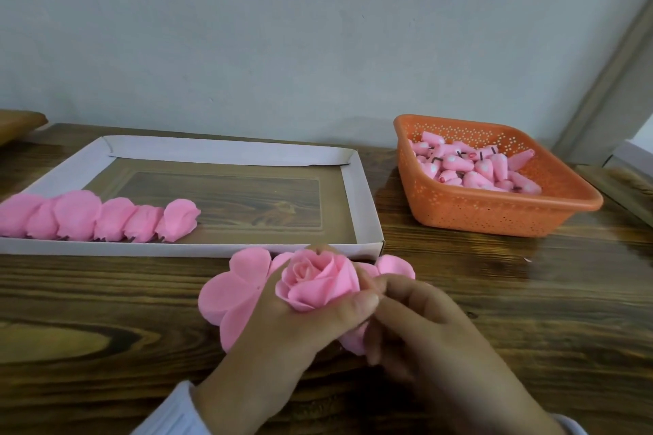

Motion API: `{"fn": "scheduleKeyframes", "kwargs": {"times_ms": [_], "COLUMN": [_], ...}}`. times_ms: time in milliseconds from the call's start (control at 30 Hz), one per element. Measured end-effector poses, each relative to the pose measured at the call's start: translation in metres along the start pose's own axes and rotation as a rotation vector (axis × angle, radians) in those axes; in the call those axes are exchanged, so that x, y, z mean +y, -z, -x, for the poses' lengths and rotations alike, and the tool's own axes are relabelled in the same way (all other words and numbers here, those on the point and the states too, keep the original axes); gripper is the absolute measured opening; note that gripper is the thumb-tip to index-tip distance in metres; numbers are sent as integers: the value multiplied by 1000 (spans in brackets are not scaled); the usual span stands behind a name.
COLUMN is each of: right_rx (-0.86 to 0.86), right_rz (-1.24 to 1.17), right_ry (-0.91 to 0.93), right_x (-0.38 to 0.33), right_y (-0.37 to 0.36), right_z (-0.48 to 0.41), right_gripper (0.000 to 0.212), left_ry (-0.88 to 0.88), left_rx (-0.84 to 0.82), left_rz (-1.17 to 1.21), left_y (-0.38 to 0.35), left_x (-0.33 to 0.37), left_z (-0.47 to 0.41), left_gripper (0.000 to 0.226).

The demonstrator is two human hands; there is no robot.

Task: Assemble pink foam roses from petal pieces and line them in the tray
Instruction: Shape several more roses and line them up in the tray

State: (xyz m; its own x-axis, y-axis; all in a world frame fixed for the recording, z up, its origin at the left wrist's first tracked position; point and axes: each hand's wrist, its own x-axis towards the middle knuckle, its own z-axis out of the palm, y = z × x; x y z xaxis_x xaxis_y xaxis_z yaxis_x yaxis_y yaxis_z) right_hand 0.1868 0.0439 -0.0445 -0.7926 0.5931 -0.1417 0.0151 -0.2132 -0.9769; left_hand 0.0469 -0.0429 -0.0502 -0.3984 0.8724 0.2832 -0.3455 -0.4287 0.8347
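The wooden table filled the lower frame. I had the tray at centre left, close enough to reach, and the orange basket of bud cores at upper right, beside my working hand. Six finished roses lay touching along the tray's near edge, a row begun from the left. Flat petal pieces lay under my hands at lower centre. My left hand was clamped round the rose, thumb across its front, bloom facing me for checking. My right hand curled against its side; whether it pinched a petal, I cannot tell.
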Motion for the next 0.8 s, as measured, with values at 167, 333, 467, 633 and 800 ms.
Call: {"fn": "scheduleKeyframes", "kwargs": {"times_ms": [167, 333, 467, 633, 800], "right_rx": [260, 125, 67, 88, 113], "right_rz": [120, 336, 440, 512, 554], "right_ry": [382, 682, 722, 702, 681], "right_x": [1, -1, 0, 1, -1], "right_y": [10, 11, 13, 18, 19], "right_z": [1, 4, 4, 3, 4], "right_gripper": [6, 17, 24, 28, 15], "left_ry": [127, 279, 304, 339, 444], "left_rx": [-48, -266, -321, -432, -502], "left_rz": [-105, -124, -209, -111, 84], "left_y": [-8, -9, -10, -13, -13], "left_x": [-22, -20, -19, -13, -12], "left_z": [0, 4, 5, 2, 1], "left_gripper": [9, 37, 44, 41, 33]}}
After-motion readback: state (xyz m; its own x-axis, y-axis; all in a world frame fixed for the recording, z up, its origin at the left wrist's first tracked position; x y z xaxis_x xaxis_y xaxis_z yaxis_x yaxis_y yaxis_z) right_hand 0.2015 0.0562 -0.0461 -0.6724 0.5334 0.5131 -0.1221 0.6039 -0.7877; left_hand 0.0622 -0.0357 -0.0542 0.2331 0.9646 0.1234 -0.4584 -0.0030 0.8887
